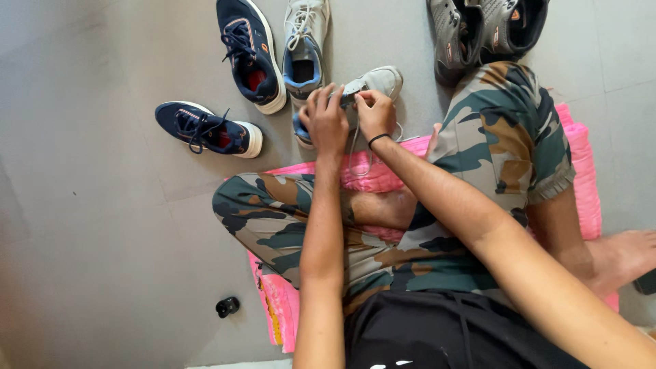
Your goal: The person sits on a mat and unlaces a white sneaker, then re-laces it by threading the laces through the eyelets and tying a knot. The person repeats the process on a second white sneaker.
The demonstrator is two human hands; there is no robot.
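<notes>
The left hand [326,123] was closed over the near part of a grey shoe [372,83], its fingers curled down onto the upper. The right hand [375,113] sat just beside it, touching the same shoe, with thumb and fingertips pinched on the white lace [355,147] where it met the eyelets; a loose loop of that lace hung down toward the person's knees. A thin black band [378,140] ringed the right wrist.

The grey shoe lay on the grey floor [102,239], toe pointing up and to the right, directly in front of the crossed legs in camouflage shorts [492,137]. Its mate, a grey shoe with a blue lining [304,48], stood just beyond, touching it or nearly so. To the left lay two navy shoes [208,128], well apart from the hands, and a dark grey pair [478,31] rested at the top right. The person sat on a pink mat [581,171]. A small black object [227,306] lay on the floor near the mat's left edge.
</notes>
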